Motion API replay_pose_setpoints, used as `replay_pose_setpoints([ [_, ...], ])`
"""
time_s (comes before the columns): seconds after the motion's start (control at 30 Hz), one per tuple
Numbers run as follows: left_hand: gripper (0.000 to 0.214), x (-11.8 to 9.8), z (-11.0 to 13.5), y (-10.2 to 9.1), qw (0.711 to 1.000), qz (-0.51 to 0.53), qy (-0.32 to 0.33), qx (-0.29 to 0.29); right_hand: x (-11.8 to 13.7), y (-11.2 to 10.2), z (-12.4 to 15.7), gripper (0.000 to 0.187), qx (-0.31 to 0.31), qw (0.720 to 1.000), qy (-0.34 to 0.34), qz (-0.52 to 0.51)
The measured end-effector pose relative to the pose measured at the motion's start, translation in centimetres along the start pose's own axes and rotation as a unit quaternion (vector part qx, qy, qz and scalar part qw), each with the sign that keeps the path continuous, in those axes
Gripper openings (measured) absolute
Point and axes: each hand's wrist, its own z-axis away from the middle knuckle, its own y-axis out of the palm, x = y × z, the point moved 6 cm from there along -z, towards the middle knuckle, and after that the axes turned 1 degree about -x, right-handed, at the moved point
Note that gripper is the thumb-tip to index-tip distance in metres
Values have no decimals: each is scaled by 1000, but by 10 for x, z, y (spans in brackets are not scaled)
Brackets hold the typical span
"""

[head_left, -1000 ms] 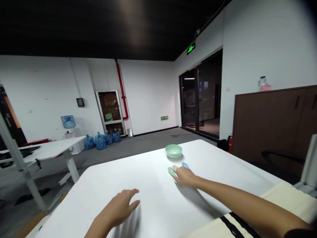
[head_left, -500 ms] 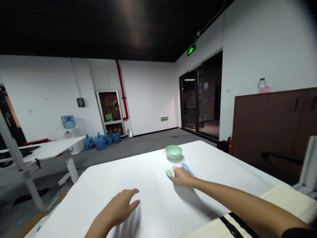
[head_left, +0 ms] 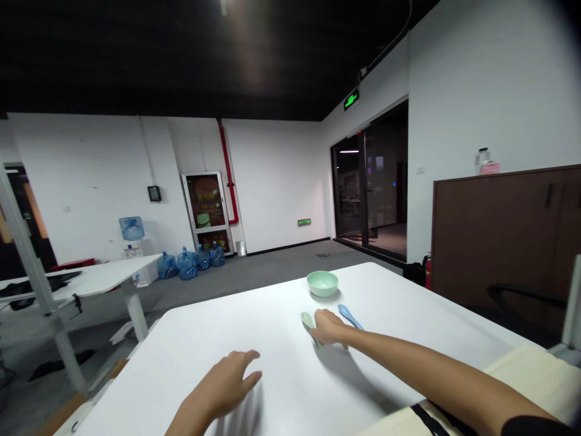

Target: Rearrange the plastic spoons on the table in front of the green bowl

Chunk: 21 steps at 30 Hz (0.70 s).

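Note:
My right hand [head_left: 329,327] reaches far across the white table [head_left: 272,327], its fingers curled down and drawn together. Whatever lies between them is hidden by the hand. Against its left side a light green spoon [head_left: 307,321] lies with its bowl pointing away from me. Just beyond the wrist, to the right, rests a blue spoon [head_left: 349,316]. A mint green bowl [head_left: 322,283] stands upright behind the hand, near the far edge. My left hand [head_left: 227,378] hovers over the near left part of the table, fingers apart and holding nothing.
Cream cloth with black stripes [head_left: 508,375] is at the near right. A brown cabinet [head_left: 499,224] and a black chair arm [head_left: 521,293] stand to the right. Left are another white table [head_left: 131,269] and several blue water bottles [head_left: 186,265].
My right hand has shifted slightly over the spoons and now covers the pale spoon tip that showed ahead of it. My left hand stays open. The whole view has shifted slightly.

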Motion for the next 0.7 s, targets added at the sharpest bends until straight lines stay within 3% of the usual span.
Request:
replay_pose_setpoints([
  [0.7, 58, -8, -1, -3, 1000, -4, -6, 6, -18, 26, -11, 23, -10, 1000, 9, 13],
])
